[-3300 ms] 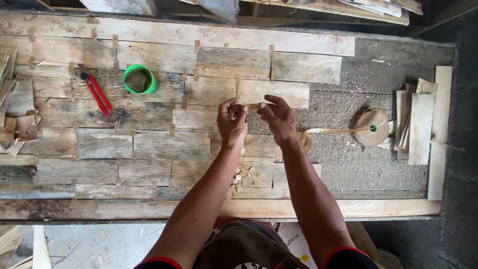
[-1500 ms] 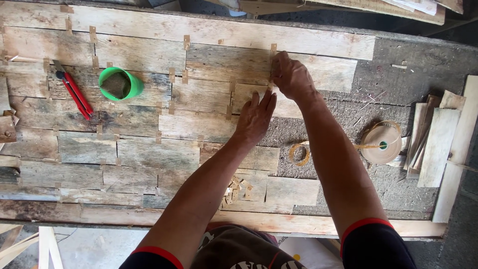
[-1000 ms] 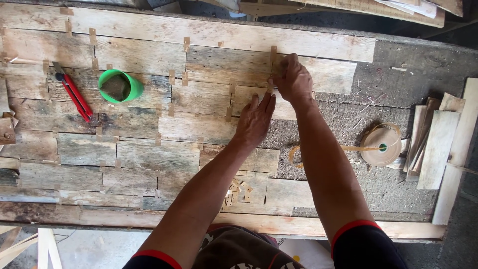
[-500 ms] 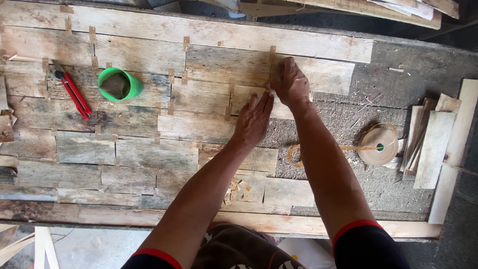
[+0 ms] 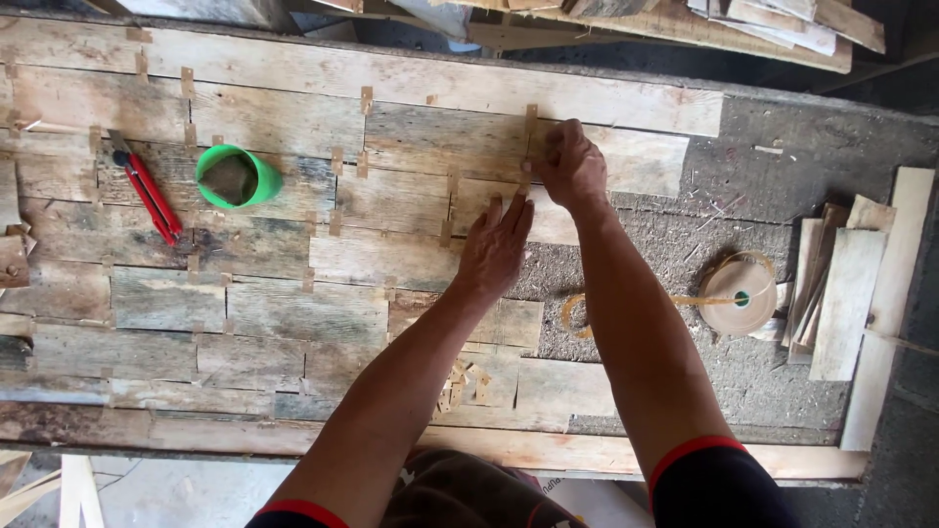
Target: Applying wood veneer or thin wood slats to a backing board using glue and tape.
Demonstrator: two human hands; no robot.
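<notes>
No packages, labels, signs or screens visible.

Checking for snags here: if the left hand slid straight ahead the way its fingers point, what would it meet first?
Probably the right hand. The left hand lies flat on a plank, fingers pointing up and slightly right, with only a short stretch of bare wood between.

Both my bare arms reach forward, nearly parallel. My left hand (image 5: 496,249) lies flat, palm down, fingers together and pointing ahead. My right hand (image 5: 570,164) sits farther forward, knuckles up, fingers curled and pressed downward, wrist straight, just beside the left fingertips.
</notes>
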